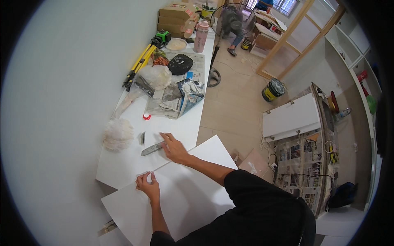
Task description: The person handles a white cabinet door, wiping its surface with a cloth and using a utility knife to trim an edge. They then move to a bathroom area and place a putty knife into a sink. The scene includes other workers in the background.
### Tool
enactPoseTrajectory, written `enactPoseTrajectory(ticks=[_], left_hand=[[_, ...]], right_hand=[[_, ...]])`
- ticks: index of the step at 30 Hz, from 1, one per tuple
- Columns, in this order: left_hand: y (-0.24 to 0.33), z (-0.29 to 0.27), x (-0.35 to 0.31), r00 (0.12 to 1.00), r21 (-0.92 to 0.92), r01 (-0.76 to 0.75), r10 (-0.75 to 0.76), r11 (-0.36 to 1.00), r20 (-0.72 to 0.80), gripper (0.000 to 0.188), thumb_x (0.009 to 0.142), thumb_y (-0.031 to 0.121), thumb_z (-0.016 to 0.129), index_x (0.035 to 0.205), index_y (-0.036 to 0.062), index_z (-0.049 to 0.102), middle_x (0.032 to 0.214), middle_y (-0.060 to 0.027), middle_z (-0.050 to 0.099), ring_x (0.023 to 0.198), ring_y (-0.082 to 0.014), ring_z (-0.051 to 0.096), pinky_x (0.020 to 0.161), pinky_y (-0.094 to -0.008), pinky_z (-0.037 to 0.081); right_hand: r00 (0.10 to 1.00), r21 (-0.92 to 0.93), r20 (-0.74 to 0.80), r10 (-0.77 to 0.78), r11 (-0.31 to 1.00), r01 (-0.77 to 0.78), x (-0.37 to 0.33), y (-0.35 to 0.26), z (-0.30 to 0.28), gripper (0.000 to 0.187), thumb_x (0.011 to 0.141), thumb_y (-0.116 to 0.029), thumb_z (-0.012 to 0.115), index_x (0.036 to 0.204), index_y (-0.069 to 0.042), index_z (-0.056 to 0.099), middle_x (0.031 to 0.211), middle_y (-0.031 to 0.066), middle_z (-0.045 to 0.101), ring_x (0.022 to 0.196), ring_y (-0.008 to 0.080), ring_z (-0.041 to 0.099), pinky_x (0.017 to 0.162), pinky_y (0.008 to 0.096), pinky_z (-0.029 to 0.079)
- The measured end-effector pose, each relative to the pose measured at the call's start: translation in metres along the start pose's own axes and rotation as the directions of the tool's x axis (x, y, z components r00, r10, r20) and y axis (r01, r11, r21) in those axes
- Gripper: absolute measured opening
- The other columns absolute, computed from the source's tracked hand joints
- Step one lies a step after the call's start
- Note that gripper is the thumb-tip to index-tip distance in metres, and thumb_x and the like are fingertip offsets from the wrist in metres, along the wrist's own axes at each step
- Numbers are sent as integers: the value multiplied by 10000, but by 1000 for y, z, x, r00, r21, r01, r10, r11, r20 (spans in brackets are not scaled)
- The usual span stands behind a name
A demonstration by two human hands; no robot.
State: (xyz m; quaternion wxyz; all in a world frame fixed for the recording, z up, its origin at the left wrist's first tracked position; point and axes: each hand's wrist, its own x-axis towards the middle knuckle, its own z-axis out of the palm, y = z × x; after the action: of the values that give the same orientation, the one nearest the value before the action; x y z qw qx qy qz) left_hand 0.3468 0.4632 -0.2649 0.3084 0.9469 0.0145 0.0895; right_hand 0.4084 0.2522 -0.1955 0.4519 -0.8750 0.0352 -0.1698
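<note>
A large white board (184,192) lies across the near end of the white table, in front of me. My left hand (148,186) is at its far edge, fingers curled over that edge and thumb a little apart. Farther right, my right hand (175,150) is over the tabletop with its fingers apart. Its fingertips are at the near-right end of a grey utility knife (152,149), which lies flat. Just beyond the knife is a small dark metal piece (142,138), too small to name surely. A red-and-white cap (147,117) sits farther up the table.
Crumpled whitish plastic (119,134) sits by the wall on the left. Newspaper (158,107) farther up holds bags and a black lid (180,64). Behind are a yellow tripod (139,65), pink bottle (201,37) and cardboard boxes (174,19). A fan (232,20) and bucket (273,90) stand on the floor.
</note>
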Motion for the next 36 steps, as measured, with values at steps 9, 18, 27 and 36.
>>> enactPoseTrajectory(ticks=[9, 18, 27, 36], left_hand=[[2, -102, -52, 977, -213, 42, -84, 976, -195, 330, 806, -14, 666, 1133, 30, 667, 1236, -182, 589, 1204, -352, 525, 1037, -452, 408], [-64, -148, -321, 42, -804, 532, -940, -266, 339, 765, 888, 547, 672, 1377, 12, 426, 1379, -191, 450, 1277, -326, 442, 1026, -476, 391], [-55, -79, -274, 222, -969, 177, -952, -173, 210, 587, 972, 388, 620, 1340, -45, 475, 1282, -129, 578, 1152, -301, 576, 981, -443, 489], [-73, -65, -245, 214, -944, 293, -952, -151, 219, 710, 975, 527, 536, 1432, -1, 409, 1408, -159, 506, 1242, -355, 522, 1045, -504, 433]], right_hand=[[900, -165, 363, -240, 934, 316, -62, 79, -33, 160, 860, -198, 683, 977, -101, 632, 970, 104, 572, 944, 304, 545, 801, 447, 420], [923, -578, 383, -43, 768, 276, -45, 63, -48, 561, 846, -569, 657, 1020, -36, 635, 1043, 136, 592, 1037, 312, 547, 901, 484, 416], [844, -621, 506, 178, 754, 214, -16, 102, -108, 597, 971, -529, 430, 944, 19, 666, 912, 236, 677, 854, 398, 667, 794, 508, 500], [975, -657, 217, -52, 731, 185, -27, 152, -143, 451, 950, -446, 515, 1123, -38, 602, 1061, 210, 652, 1060, 344, 597, 963, 509, 373]])
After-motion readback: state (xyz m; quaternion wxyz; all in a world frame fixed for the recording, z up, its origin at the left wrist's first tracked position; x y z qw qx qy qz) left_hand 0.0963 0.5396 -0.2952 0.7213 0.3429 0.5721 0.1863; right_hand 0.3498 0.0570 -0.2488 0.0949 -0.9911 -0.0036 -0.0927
